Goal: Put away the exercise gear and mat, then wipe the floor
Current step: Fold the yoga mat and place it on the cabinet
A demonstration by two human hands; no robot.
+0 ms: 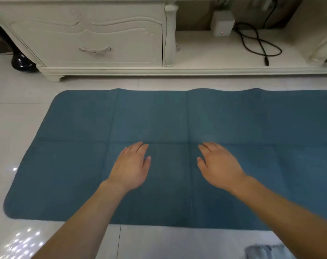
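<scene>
A blue exercise mat lies flat on the white tiled floor, with fold creases across it; its right end runs out of view. My left hand hovers palm down over the mat's middle, fingers extended and holding nothing. My right hand is beside it, also palm down and empty. Whether the palms touch the mat I cannot tell. A grey cloth lies on the floor at the bottom right, near my right forearm.
A cream cabinet with a drawer handle stands just beyond the mat's far edge. Its open shelf holds a small white box and a looped black cable. A dark rounded object sits at the far left.
</scene>
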